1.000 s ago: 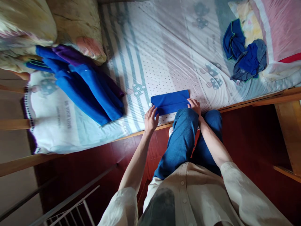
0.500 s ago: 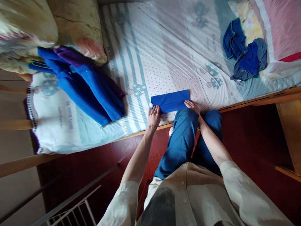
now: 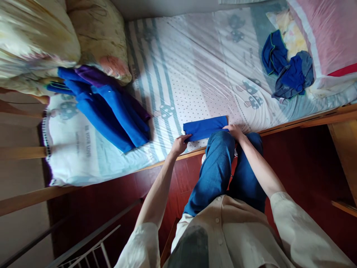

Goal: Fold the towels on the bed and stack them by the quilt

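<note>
Blue cloth [image 3: 205, 127], folded into a narrow band, lies on the bed [image 3: 195, 74] at its near wooden edge, just beyond my raised knee. I take the bed as landmark: the cloth sits mid-length along that edge, well apart from the blue garment pile [image 3: 111, 111] toward the pillow end and the crumpled dark clothes [image 3: 287, 70] toward the far end. My left hand [image 3: 180, 143] pinches the cloth's left end, fingers curled onto the near corner; my right hand [image 3: 234, 130] holds the right end, grip closed on the hem as far as I can see. Judgement: to fold well, keep both ends level, edges aligned, tension even, so no crease skews. Cloth looks smooth, saturated blue, flat, edges straight.
</note>
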A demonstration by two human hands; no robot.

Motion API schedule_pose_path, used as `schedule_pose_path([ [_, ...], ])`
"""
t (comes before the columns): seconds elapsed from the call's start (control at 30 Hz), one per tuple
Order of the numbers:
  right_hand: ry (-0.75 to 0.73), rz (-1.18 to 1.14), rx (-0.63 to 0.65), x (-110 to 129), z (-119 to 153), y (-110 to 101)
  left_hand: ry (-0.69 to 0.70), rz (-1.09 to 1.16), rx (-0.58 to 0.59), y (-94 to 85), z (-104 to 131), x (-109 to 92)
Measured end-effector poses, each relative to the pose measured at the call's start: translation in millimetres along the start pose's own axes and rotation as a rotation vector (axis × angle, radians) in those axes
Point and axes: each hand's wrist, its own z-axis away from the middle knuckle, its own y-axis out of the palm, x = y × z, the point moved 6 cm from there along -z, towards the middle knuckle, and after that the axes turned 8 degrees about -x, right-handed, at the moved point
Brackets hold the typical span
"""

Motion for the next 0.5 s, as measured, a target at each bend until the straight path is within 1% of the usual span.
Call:
schedule_pose_path([
  [0.07, 0.003, -0.034, 0.081, -0.9, 1.6, -0.4, -0.077, 0.087, -0.025, -4.8, 3.7, 4.7],
  [0.1, 0.012, -0.057, 0.085, -0.9, 1.4, -1.7, -0.11, 0.137, -0.049, -6.6, 4.9, 6.6],
  [0.23, 0.106, -0.11, -0.028, -2.4, -2.8, -7.7, -0.248, 0.329, -0.15, -7.9, 5.6, 12.5],
  [0.33, 0.152, -0.155, -0.123, -4.7, -6.4, -8.9, -0.349, 0.362, -0.171, -4.8, 4.1, 15.2],
  [0.5, 0.167, -0.224, -0.219, -14.6, -14.1, -4.4, -0.372, 0.416, -0.226, -4.7, -1.1, 15.2],
])
